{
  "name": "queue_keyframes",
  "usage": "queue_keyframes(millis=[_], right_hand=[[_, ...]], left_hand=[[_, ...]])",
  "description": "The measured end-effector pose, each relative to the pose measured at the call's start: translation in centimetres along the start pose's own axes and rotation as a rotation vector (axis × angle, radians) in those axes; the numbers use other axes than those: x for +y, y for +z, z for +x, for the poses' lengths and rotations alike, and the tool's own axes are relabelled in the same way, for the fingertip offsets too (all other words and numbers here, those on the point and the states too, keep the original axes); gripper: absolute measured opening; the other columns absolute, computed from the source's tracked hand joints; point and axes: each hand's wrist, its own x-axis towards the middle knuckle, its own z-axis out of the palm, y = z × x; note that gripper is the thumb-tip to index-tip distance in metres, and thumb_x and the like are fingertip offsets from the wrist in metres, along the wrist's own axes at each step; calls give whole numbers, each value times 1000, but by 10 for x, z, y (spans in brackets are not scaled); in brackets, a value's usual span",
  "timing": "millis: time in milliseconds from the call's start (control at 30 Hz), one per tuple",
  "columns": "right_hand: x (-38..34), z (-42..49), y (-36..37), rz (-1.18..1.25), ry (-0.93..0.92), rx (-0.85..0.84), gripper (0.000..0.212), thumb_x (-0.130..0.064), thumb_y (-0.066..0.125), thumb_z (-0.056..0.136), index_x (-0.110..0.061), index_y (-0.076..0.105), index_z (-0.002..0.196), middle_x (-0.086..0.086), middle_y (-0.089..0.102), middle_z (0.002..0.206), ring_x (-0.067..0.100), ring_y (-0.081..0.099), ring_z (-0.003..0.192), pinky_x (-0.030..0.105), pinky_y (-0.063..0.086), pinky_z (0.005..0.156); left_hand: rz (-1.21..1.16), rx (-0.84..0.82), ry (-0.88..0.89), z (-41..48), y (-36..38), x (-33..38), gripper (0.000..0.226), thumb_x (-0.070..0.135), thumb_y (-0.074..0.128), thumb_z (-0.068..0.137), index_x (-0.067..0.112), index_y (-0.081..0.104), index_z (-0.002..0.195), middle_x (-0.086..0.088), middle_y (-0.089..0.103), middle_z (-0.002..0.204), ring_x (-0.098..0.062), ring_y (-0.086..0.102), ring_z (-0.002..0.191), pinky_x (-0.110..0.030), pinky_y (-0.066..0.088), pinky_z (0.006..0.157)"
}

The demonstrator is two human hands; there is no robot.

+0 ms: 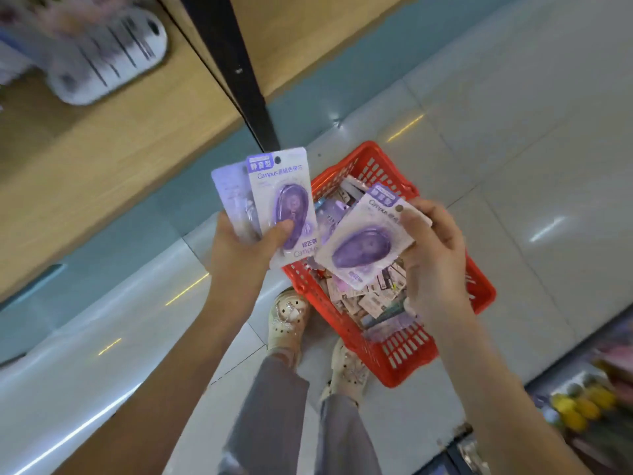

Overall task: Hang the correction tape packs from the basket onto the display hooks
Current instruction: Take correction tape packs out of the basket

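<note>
A red plastic basket (479, 286) stands on the floor, filled with several small stationery packs. My left hand (239, 248) grips a fanned stack of purple correction tape packs (281, 197), thumb pressed on the front one, held upright above the basket's left side. My right hand (435, 255) pinches a single purple correction tape pack (359, 245) by its top edge, tilted over the basket. No display hooks are in sight.
A wooden shelf unit (113, 156) with a black upright (236, 66) rises at the left; blurred white packaged goods (109, 53) hang there. My feet in cream clogs (287, 320) stand beside the basket. Colourful goods (582, 406) sit at the lower right on the tiled floor.
</note>
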Motion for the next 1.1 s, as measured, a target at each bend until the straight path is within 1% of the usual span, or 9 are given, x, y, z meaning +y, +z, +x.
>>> queue_keyframes(millis=[133, 300, 467, 567, 633, 700, 800, 933, 1100], right_hand=[[-102, -36, 11, 26, -11, -54, 15, -12, 63, 83, -20, 67, 70, 0, 65, 68, 11, 59, 58, 21, 47, 55], [-197, -100, 45, -88, -94, -168, 5, -18, 61, 83, -19, 64, 80, 4, 63, 76, 17, 56, 70, 27, 46, 64], [-287, -182, 95, -103, -214, -316, 6, -16, 60, 92, -13, 57, 96, 13, 62, 94, 17, 59, 82, 30, 49, 74], [-330, -232, 126, -147, -374, -529, 49, -31, 70, 75, -27, 45, 117, 10, 57, 112, 13, 60, 93, 28, 49, 83], [-353, -263, 148, -259, -512, -654, 71, -28, 72, 70, -25, 31, 127, 13, 48, 124, 12, 59, 103, 24, 47, 90], [-373, -291, 172, -371, -652, -715, 80, -34, 73, 68, -28, 24, 131, 12, 40, 134, 16, 52, 118, 29, 43, 102], [-397, -328, 207, -501, -782, -675, 85, -46, 77, 67, -32, 28, 135, -2, 34, 137, 21, 45, 126, 41, 40, 106], [-427, -382, 248, -691, -1002, -707, 73, -35, 74, 82, -23, 38, 144, 0, 33, 137, 15, 27, 131, 10, 17, 103], [-450, -447, 306, -748, -1125, -809, 79, -39, 66, 88, -42, 17, 151, 4, 12, 158, 11, 10, 146, 19, 15, 106]], left_hand=[[-48, -119, 40, -63, 10, 80, 50, 10, 79, 78, 11, 55, 122, 1, 72, 104, -8, 71, 85, -22, 54, 63], [-7, -143, 138, -145, -8, 169, 74, 45, 85, 57, 19, 58, 121, 0, 71, 112, -19, 68, 102, -48, 55, 85], [-28, -5, 335, -245, -61, 259, 58, 40, 80, 58, 24, 59, 110, 11, 72, 102, -8, 68, 96, -36, 54, 86], [-54, 107, 448, -290, -107, 301, 59, 39, 81, 61, 24, 58, 113, 4, 72, 108, -17, 68, 101, -42, 54, 89], [-80, 204, 504, -319, -138, 324, 59, 33, 83, 65, 21, 56, 116, 0, 70, 110, -16, 68, 99, -30, 55, 86], [-118, 277, 558, -345, -166, 342, 55, 20, 84, 70, 16, 55, 116, 1, 70, 107, -14, 67, 95, -20, 53, 81], [-189, 352, 610, -378, -207, 365, 49, 16, 81, 73, 16, 55, 114, -3, 70, 109, -13, 69, 93, -28, 56, 81], [-264, 398, 699, -409, -264, 390, 62, 28, 80, 68, 11, 55, 122, -6, 70, 113, -22, 69, 102, -42, 56, 88], [-248, 454, 868, -454, -340, 417, 60, 22, 81, 74, 10, 54, 126, -6, 69, 119, -20, 66, 110, -43, 53, 94]])
